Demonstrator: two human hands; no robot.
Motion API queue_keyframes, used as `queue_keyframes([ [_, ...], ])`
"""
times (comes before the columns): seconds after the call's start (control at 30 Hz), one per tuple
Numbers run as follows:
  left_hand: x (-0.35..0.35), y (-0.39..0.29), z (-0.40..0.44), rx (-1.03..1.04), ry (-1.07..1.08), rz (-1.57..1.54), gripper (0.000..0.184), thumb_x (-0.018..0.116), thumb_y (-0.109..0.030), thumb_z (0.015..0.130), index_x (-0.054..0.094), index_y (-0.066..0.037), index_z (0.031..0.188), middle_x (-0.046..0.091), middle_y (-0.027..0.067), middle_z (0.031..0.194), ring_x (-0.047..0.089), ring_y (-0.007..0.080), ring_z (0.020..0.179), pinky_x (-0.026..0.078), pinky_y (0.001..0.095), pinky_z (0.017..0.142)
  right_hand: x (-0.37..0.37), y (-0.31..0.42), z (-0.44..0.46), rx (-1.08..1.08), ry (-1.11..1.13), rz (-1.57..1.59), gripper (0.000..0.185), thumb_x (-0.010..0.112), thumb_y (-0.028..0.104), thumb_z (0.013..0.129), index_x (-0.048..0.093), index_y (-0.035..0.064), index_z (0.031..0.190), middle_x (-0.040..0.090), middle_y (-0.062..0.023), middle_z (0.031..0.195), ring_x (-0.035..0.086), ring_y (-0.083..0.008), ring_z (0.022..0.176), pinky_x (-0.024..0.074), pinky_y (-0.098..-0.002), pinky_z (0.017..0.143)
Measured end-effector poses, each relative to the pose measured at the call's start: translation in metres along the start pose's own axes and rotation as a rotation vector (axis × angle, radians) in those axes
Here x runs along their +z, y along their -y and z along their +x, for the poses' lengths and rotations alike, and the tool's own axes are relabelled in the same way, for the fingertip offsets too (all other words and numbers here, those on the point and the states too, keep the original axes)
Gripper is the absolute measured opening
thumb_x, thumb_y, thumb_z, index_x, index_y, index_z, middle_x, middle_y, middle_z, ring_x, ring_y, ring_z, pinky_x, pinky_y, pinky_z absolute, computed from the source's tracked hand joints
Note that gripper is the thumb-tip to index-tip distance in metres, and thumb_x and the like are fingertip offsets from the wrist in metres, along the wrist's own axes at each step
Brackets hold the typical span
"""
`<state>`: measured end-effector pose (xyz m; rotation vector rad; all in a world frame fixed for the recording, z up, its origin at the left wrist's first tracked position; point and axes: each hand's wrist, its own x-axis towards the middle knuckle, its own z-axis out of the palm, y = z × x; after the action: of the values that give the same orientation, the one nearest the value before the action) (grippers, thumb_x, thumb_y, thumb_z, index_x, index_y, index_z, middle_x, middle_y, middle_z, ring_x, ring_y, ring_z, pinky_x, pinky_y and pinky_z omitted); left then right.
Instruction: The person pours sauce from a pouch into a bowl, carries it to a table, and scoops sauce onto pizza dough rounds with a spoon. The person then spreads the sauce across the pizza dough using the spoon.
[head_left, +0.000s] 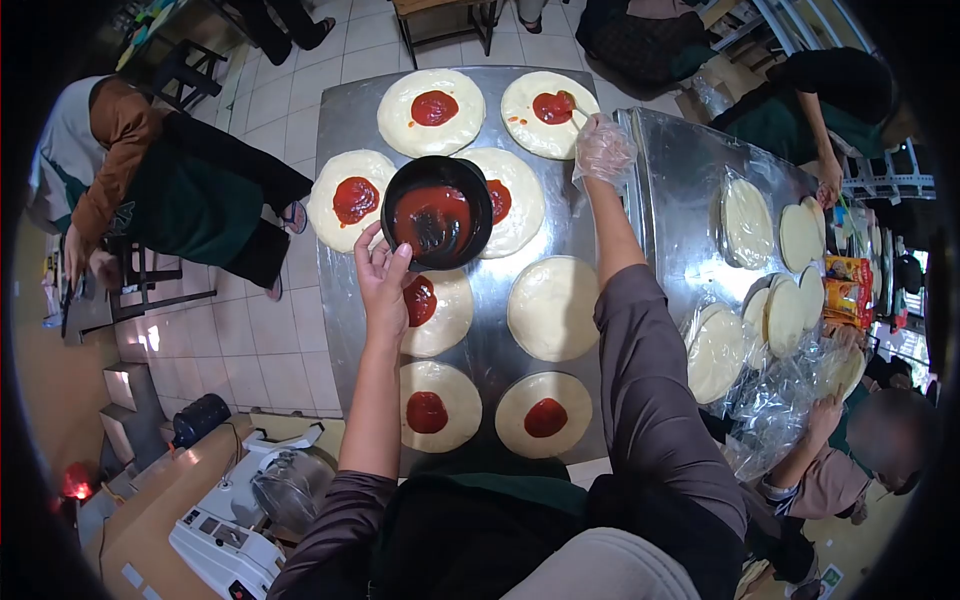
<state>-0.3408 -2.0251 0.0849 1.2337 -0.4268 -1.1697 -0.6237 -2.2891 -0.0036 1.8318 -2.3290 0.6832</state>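
Observation:
My left hand (381,278) grips the rim of a black bowl (392,235) with red sauce (432,215) in it, held above the dough rounds. My right hand (605,150), in a clear plastic glove, is closed on a pale-handled spoon (578,118). The spoon's end lies at the sauce on the far-right dough round (530,130). Several other rounds carry a red pool in the middle, such as the far-left dough round (400,132). A plain dough round (553,308) sits right of centre. The bowl partly covers some rounds.
The dough lies on a metal table (490,330). A second metal table (680,190) on the right bears flat dough discs (747,225) and clear plastic wrap (775,400). Co-workers stand left (180,190) and right (815,110). A white machine (235,535) stands at lower left.

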Motion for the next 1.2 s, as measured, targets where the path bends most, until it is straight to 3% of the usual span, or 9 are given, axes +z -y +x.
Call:
queue_keyframes([
  [0.17, 0.008, 0.001, 0.000, -0.053, 0.010, 0.000, 0.057, 0.069, -0.016, 0.089, 0.037, -0.012, 0.136, 0.057, 0.0080, 0.119, 0.061, 0.0118, 0.099, 0.050, 0.0238, 0.073, 0.009, -0.020, 0.008, 0.228, 0.070, 0.042, 0.025, 0.058, 0.031, 0.089, 0.073, 0.0116, 0.087, 0.067, -0.0110, 0.073, 0.066, -0.0261, 0.070, 0.0513, -0.0416, 0.063],
  [0.27, 0.017, 0.000, -0.001, -0.081, 0.037, -0.004, 0.060, 0.071, -0.016, 0.088, 0.036, -0.012, 0.136, 0.058, 0.0086, 0.118, 0.061, 0.0116, 0.098, 0.049, 0.0225, 0.072, -0.032, -0.034, -0.004, 0.782, 0.362, 0.946, 0.022, 0.062, 0.024, 0.089, 0.074, 0.0066, 0.095, 0.058, 0.0000, 0.068, 0.053, -0.0188, 0.058, 0.0418, -0.0354, 0.056],
  [0.33, 0.024, -0.003, -0.003, -0.079, 0.074, -0.006, 0.061, 0.072, -0.015, 0.087, 0.036, -0.012, 0.137, 0.057, 0.0094, 0.118, 0.061, 0.0123, 0.099, 0.049, 0.0227, 0.073, -0.123, -0.019, -0.039, 0.692, 0.596, 1.187, 0.021, 0.066, 0.023, 0.087, 0.073, 0.0045, 0.094, 0.047, 0.0066, 0.066, 0.041, -0.0124, 0.058, 0.0327, -0.0272, 0.054],
  [0.4, 0.028, -0.006, -0.004, -0.068, 0.123, -0.029, 0.064, 0.073, -0.013, 0.086, 0.035, -0.010, 0.137, 0.057, 0.0108, 0.118, 0.061, 0.0133, 0.100, 0.051, 0.0234, 0.075, -0.153, -0.022, -0.066, 0.553, 0.698, 1.090, 0.019, 0.064, 0.020, 0.090, 0.073, 0.0046, 0.093, 0.053, 0.0052, 0.069, 0.049, -0.0127, 0.064, 0.0393, -0.0276, 0.059],
  [0.5, 0.034, -0.008, -0.009, -0.044, 0.233, -0.009, 0.064, 0.074, -0.012, 0.084, 0.038, -0.008, 0.136, 0.057, 0.0105, 0.118, 0.059, 0.0144, 0.103, 0.051, 0.0276, 0.085, -0.187, -0.008, -0.110, -0.023, 0.582, 0.939, 0.015, 0.063, 0.016, 0.090, 0.073, 0.0048, 0.092, 0.062, -0.0003, 0.073, 0.058, -0.0189, 0.069, 0.0461, -0.0331, 0.065],
  [0.6, 0.039, -0.008, -0.016, 0.054, 0.339, 0.081, 0.063, 0.075, -0.011, 0.082, 0.041, -0.008, 0.135, 0.057, 0.0091, 0.117, 0.056, 0.0157, 0.107, 0.047, 0.0310, 0.094, -0.214, 0.002, -0.127, -0.516, 0.135, 0.485, 0.011, 0.065, 0.013, 0.088, 0.072, 0.0047, 0.091, 0.066, -0.0105, 0.079, 0.063, -0.0280, 0.075, 0.0487, -0.0405, 0.070],
  [0.63, 0.041, -0.009, -0.021, 0.047, 0.359, 0.073, 0.063, 0.075, -0.011, 0.081, 0.042, -0.008, 0.135, 0.057, 0.0088, 0.117, 0.056, 0.0159, 0.108, 0.046, 0.0314, 0.096, -0.222, 0.003, -0.130, -0.537, 0.183, 0.522, 0.008, 0.066, 0.012, 0.086, 0.072, 0.0075, 0.089, 0.066, -0.0142, 0.080, 0.062, -0.0330, 0.076, 0.0480, -0.0425, 0.070],
  [0.9, 0.044, -0.031, -0.068, 0.080, 0.489, 0.107, 0.066, 0.076, -0.011, 0.079, 0.042, -0.008, 0.135, 0.057, 0.0083, 0.119, 0.055, 0.0165, 0.109, 0.044, 0.0322, 0.099, -0.295, 0.015, -0.132, -0.855, 0.187, 0.480, 0.007, 0.069, 0.015, 0.082, 0.071, 0.0099, 0.086, 0.066, -0.0084, 0.076, 0.060, -0.0280, 0.072, 0.0472, -0.0404, 0.067],
  [1.2, 0.029, -0.062, -0.124, 0.132, 0.528, 0.135, 0.066, 0.076, -0.008, 0.078, 0.043, -0.008, 0.135, 0.056, 0.0086, 0.119, 0.056, 0.0167, 0.108, 0.046, 0.0325, 0.098, -0.348, -0.002, -0.166, -0.927, 0.144, 0.497, 0.004, 0.071, 0.015, 0.082, 0.070, 0.0128, 0.085, 0.062, -0.0070, 0.070, 0.059, -0.0285, 0.067, 0.0474, -0.0400, 0.065],
])
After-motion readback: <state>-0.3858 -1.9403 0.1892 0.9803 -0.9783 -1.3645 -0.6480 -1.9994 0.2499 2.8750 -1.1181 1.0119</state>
